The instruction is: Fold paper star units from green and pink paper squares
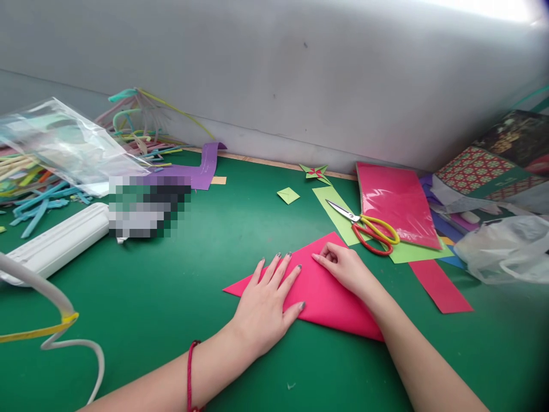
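Note:
A pink sheet of paper (319, 292), folded into a triangle, lies on the green table (171, 286). My left hand (266, 306) rests flat on its left part with fingers spread. My right hand (345, 268) presses on the paper's upper edge near the top corner, with fingers curled and fingertips on the fold. A red cord is tied round my left wrist.
Scissors (369, 229) with yellow and red handles lie on light green paper (338, 220) beyond my right hand. A pack of pink paper (394, 200), a pink strip (440, 286), a plastic bag (506, 249), patterned sheets (484, 169), pipe cleaners (47, 177), a white device (60, 240) and a small folded star (316, 171) lie around.

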A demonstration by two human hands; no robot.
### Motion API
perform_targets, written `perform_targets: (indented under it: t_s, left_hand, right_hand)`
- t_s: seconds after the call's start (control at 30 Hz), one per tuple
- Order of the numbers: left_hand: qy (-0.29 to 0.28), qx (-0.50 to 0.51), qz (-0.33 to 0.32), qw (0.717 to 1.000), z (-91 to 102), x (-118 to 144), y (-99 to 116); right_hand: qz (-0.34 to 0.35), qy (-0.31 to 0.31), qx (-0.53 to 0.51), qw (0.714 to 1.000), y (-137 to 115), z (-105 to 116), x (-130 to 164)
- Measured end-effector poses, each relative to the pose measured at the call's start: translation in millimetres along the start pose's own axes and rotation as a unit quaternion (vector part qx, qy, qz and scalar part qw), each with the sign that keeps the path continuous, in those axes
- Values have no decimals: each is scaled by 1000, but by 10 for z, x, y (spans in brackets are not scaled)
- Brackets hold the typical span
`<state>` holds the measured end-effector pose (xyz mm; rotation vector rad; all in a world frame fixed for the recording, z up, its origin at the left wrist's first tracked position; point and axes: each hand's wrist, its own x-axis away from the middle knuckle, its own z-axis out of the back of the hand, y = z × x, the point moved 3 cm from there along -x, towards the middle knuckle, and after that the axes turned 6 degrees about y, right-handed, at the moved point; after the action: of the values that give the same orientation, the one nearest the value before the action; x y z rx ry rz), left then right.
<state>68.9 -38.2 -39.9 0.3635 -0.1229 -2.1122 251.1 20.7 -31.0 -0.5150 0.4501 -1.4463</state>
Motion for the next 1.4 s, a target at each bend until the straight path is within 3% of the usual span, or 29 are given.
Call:
perform_targets:
  t_s: [0.2,0.33,0.4,0.47,0.57,0.63,0.73,0.97,1.1,1.2,1.27,1.4]
  left_hand:
    - [10,1,-1,1000,3,15,-10]
    - [15,5,-1,1000,2,23,-13]
    - [18,2,-4,1000,0,24,-10]
    - [17,-7,-10,1000,-6,25,-4]
    - [7,-29,-28,999,-18,25,7]
    - [3,-38,-35,999,-21,26,8]
    - [14,-27,-22,999,-14,30,-5]
    - [20,1,-13,1000,-8,35,-16]
    - [19,5,-14,1000,-7,38,-19]
    - [17,8,-14,1000,-7,41,-22]
    - [16,10,-15,1000,-9,40,-22]
    - [17,13,-14,1000,-19,34,-18]
  right_hand:
    - [-64,-50,-52,995,-8,257,65]
    - [-5,127,50,991,-304,489,218]
    - [50,161,85,982,-550,336,318]
    - [80,152,105,980,-756,32,402]
    - [64,114,104,986,-863,-435,485]
    - [20,112,101,988,-797,-597,532]
    - [1,127,144,981,-611,-606,632]
    - [-76,203,310,926,-49,-303,1079]
    - [-88,252,361,894,105,-34,1254]
    - [-72,283,366,884,8,188,1138]
    - [-61,285,343,893,-149,236,927]
    - [15,168,262,950,-519,-92,418]
